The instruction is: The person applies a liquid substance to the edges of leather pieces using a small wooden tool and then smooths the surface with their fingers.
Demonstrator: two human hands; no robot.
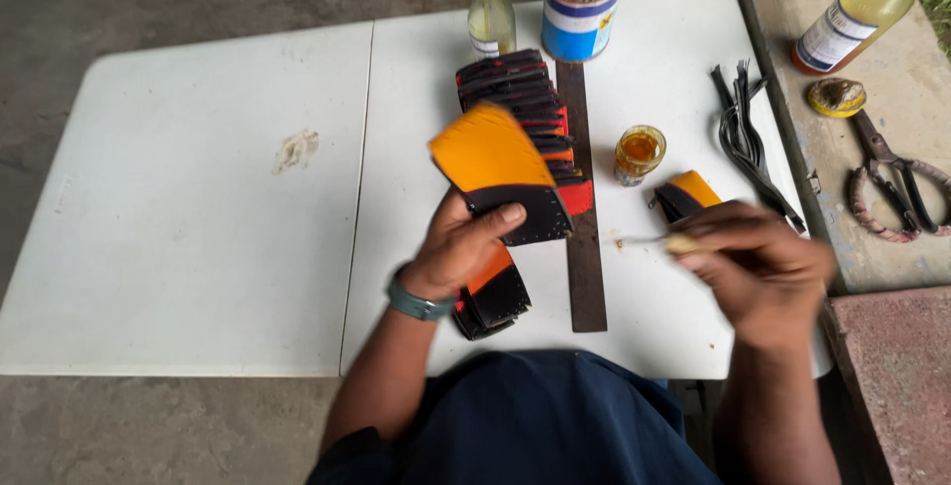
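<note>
1. White folding bench (pixel 198 198) on bare concrete floor, outdoors by the look; a stone ledge (pixel 892 178) runs along the right side.
2. Fanned row of orange-and-black leather pieces (pixel 525 99) lies beside a long dark ruler (pixel 584 247); judged as one batch, though treated or untreated cannot be told. A smaller stack (pixel 495 302) sits under the left wrist, and one more piece (pixel 688 193) lies near the right hand.
3. Left hand (pixel 461 247), grip clamped on one orange-and-black piece (pixel 500 173), held tilted above the bench, thumb across its black end.
4. Right hand (pixel 763 267), fingers pinched together on a thin stick or brush (pixel 654 241); motion-blurred, tip pointing toward the held piece, not touching.
5. Small glass jar of amber liquid (pixel 639 151), a tin can (pixel 582 4) and a glass bottle (pixel 490 14) stand at the far edge; black strips (pixel 743 133) lie at right.
6. Progress judged mid-batch: one piece in hand, many laid out.
7. Hard to tell: stick's tip, any coating on the pieces. Second bottle (pixel 862 9) is cut off; scissors (pixel 897 183) lie on the ledge.
</note>
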